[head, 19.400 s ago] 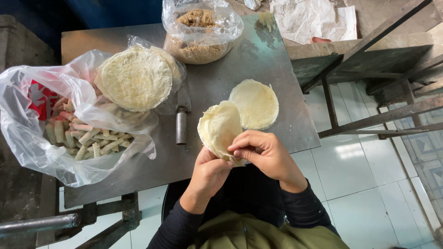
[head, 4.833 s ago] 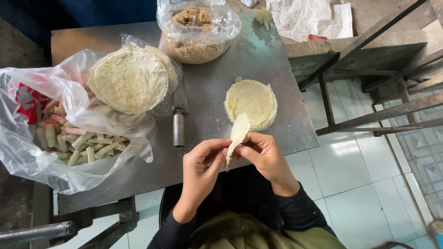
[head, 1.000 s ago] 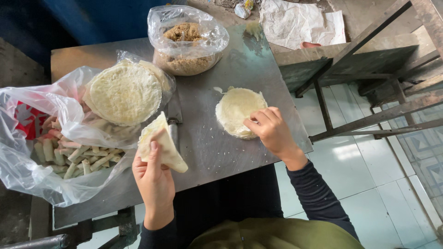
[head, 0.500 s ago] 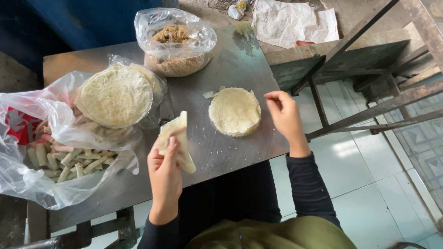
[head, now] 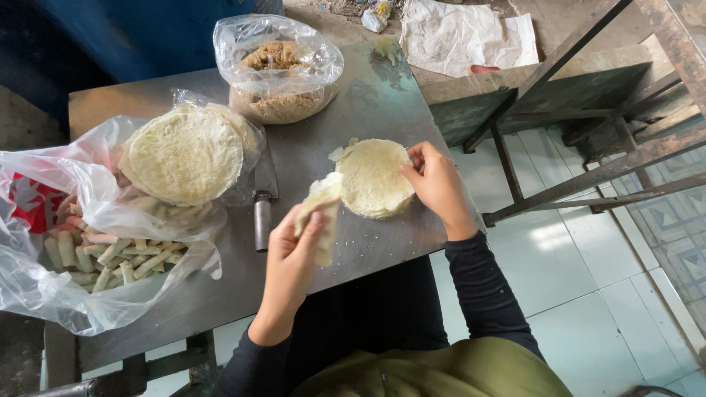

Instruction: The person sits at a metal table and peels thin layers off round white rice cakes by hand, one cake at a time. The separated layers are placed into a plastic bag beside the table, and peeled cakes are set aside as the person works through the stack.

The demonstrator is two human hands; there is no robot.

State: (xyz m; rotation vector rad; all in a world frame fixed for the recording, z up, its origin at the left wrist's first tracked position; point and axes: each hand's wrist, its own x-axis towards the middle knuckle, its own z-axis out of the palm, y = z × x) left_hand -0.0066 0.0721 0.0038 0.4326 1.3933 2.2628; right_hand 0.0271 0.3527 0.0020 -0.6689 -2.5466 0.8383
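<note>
— So, where do things stand at the metal table [head: 368,95]?

— My left hand [head: 290,257] is curled around a folded wrapper [head: 320,217], thumb pinching it against my fingers, held just above the table's near edge. My right hand [head: 437,184] rests on the right rim of the small wrapper stack [head: 373,176], fingertips bent and picking at the top sheet; I judge it hasn't come loose yet.

— And the finished ones?

— In the big clear bag [head: 44,287] hanging off the table's left end there's a heap of rolled sticks [head: 103,254], so a fair batch looks done.

— What's left?

— Plenty, I'd say. The large pile of round wrappers [head: 184,154] sits on its own plastic at the table's left middle, still thick. The bag of brown filling [head: 278,77] at the table's far edge looks well filled. The one in my left hand is folded, and I can't tell whether it holds filling.

— Anything else near you?

— A knife [head: 262,202] lies on the table between the large pile and my left hand, handle toward me.
</note>
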